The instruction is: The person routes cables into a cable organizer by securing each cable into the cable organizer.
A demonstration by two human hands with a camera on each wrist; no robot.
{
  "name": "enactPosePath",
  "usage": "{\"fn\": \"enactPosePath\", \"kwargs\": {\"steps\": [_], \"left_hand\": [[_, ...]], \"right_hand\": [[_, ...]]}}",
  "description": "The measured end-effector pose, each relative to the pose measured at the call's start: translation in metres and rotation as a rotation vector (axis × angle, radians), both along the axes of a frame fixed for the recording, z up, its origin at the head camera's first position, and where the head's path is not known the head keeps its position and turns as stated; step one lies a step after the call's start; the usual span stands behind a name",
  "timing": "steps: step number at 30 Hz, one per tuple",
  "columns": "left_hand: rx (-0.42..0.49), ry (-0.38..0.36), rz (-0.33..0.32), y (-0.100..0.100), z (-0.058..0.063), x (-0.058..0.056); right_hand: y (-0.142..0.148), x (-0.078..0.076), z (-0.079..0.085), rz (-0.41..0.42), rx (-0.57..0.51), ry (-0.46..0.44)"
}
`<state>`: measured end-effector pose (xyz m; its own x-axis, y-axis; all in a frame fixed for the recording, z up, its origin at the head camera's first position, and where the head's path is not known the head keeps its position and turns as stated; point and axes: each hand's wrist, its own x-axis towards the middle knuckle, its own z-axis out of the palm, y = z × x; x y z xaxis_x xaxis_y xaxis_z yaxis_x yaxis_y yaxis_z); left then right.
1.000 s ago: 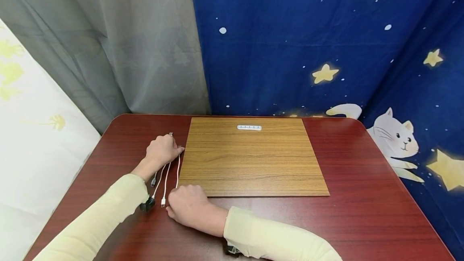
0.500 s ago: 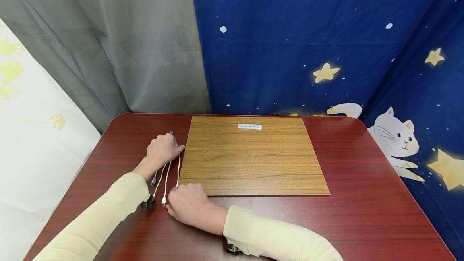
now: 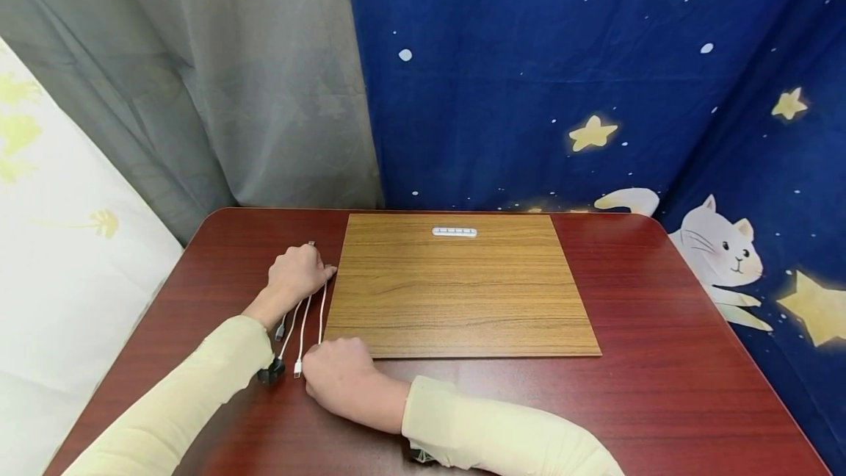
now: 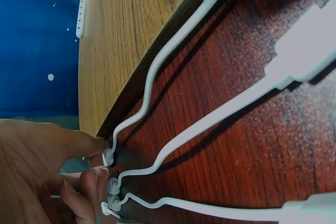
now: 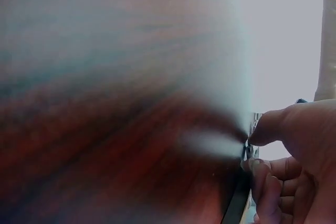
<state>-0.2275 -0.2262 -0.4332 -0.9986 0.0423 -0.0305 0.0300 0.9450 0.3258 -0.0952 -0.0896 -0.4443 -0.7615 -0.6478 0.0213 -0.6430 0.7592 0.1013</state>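
Several white charging cables lie side by side along the left edge of a wood-grain board (image 3: 463, 292). At their far end my left hand (image 3: 295, 271) pinches the cable nearest the board (image 4: 149, 80), with the thumb beside its end and the other fingers bent by the neighbouring cables. My right hand (image 3: 344, 380) pinches that same cable's near end, at the board's front left corner; the back of the hand hides the plug in the head view. A second cable (image 4: 210, 119) ends in a white plug (image 3: 297, 368) just left of my right hand.
A slim white slotted strip (image 3: 454, 231) lies near the board's far edge. The board rests on a dark red table (image 3: 661, 358). Behind the table hang a grey curtain (image 3: 277, 79) and a blue star-patterned one (image 3: 496, 79). A grey plug (image 3: 280, 332) lies beside my left wrist.
My right hand has shifted slightly left, and the cable stretched between both hands has swung a little left with it. My left hand stays in place.
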Motion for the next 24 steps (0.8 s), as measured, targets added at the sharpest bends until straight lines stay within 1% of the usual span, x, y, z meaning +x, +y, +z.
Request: {"fn": "enactPosePath", "kwargs": {"steps": [4, 10, 18, 24], "left_hand": [[0.003, 0.001, 0.005, 0.0, 0.0, 0.0001], [0.008, 0.005, -0.007, -0.0003, -0.0005, 0.0002], [0.009, -0.011, -0.021, 0.0002, 0.0006, 0.0006], [0.001, -0.015, -0.027, -0.0003, 0.0017, 0.0013]], "right_hand": [[-0.002, 0.0011, 0.0007, -0.017, 0.011, -0.018], [-0.0047, 0.002, 0.0008, -0.042, 0.032, -0.024], [-0.0028, 0.0012, -0.0001, -0.008, 0.024, 0.005], [-0.0013, 0.0006, 0.0002, 0.01, 0.016, -0.001]]}}
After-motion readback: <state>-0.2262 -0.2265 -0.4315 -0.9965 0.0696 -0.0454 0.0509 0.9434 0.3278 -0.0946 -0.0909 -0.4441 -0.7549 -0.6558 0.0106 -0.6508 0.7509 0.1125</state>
